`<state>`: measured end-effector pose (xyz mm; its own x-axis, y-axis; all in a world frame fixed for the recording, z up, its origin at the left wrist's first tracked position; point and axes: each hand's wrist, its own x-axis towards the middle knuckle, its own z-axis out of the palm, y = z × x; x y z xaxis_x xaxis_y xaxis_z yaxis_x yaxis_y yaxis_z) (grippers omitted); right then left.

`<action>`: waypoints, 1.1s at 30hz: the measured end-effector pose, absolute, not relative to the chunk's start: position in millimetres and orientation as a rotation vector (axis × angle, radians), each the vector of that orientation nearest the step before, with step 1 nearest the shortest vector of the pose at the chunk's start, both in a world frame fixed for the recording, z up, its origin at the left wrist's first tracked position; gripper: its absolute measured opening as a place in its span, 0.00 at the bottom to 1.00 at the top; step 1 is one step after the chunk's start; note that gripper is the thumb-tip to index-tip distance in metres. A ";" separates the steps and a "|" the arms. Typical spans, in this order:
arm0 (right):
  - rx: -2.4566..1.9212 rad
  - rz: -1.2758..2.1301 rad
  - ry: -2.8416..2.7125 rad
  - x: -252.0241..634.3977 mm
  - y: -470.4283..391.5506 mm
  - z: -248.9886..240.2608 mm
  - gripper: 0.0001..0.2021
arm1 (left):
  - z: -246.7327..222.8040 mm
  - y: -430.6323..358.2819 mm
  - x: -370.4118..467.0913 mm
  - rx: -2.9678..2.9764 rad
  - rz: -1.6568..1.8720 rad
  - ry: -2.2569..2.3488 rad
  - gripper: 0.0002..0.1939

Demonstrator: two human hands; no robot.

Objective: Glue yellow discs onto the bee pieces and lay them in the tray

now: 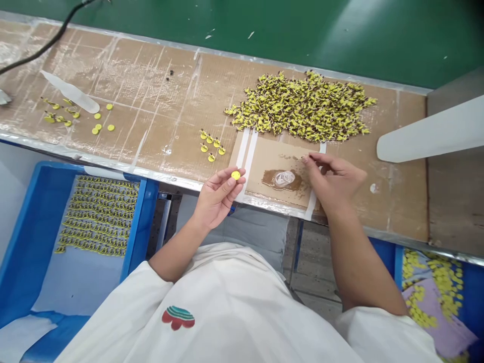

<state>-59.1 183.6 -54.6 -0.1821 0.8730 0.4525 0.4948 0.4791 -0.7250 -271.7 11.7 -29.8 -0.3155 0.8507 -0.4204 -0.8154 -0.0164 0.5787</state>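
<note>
Between the thumb and fingers of my left hand (220,194) is a small round yellow disc (235,175), its flat face turned up. My right hand (335,179) is pinched over the right part of a cardboard sheet (264,151); a tiny dark-tipped piece at its fingertips is too small to name. Left of that hand, a clear blob (285,178) lies in a wet brown patch on the sheet. Several small yellow figures on discs (210,157) stand beyond my left hand. Behind the sheet spreads a large heap of small yellow and dark figures (302,108).
At left on the taped cardboard bench lie a white strip (71,92), loose yellow discs (111,127) and more figures. A blue bin (34,212) below holds rows of figures. Yellow discs (448,282) fill a bin at lower right. A white cylinder (431,131) juts in from the right.
</note>
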 end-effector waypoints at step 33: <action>-1.114 0.704 -1.373 -98.5 112.2 -61.6 0.11 | -42.1 43.6 -267.3 0.223 1.694 0.760 0.11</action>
